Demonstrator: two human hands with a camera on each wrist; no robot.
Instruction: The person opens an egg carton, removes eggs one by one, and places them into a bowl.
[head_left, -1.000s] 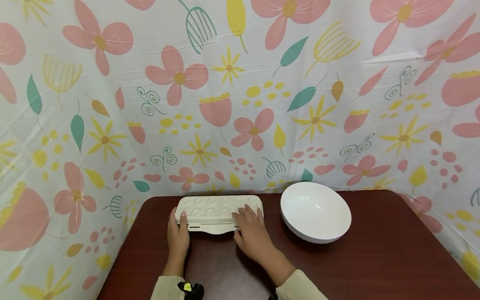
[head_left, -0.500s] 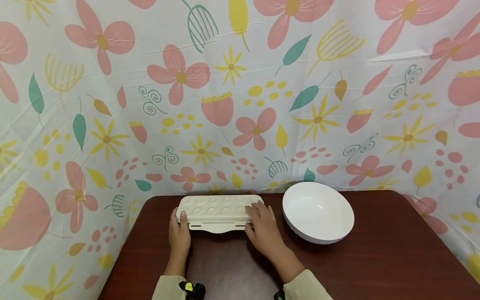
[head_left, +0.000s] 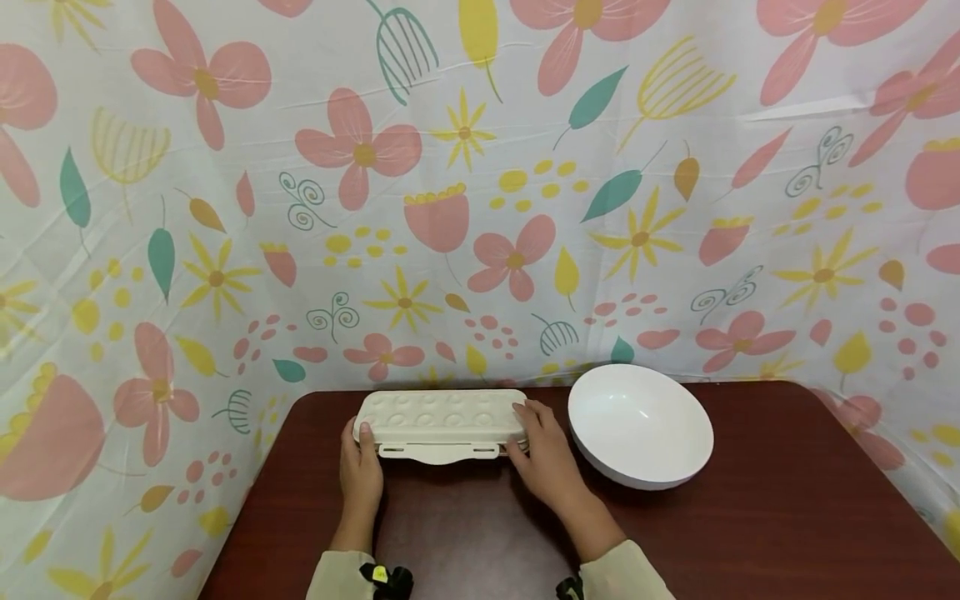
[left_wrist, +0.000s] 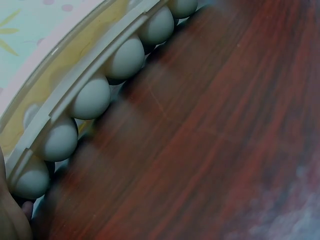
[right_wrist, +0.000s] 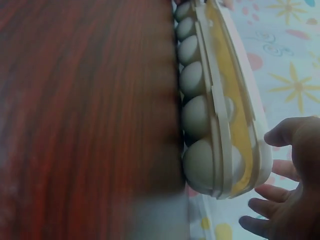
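Note:
A long cream egg box (head_left: 442,417) with a dimpled lid and a front flap lies on the dark table, lid down over it. Along its underside, pale egg-shaped bulges (left_wrist: 92,97) run in a row; I cannot tell whether they are eggs or moulded cups. My left hand (head_left: 362,475) grips the left end, thumb on the front corner; in its wrist view only a sliver of that hand shows. At the right end rests my right hand (head_left: 551,458), one finger on the lid's corner. In the right wrist view its fingers are spread, mostly apart from the box.
A white bowl (head_left: 637,425) stands close to the right of the box and my right hand, with nothing seen inside. Behind the dark red-brown table (head_left: 780,483) hangs a white cloth (head_left: 495,192) printed with flowers.
My right hand has slid rightward along the lid, from its right-hand part to the end corner. The front flap shows more fully. My left hand has kept its place.

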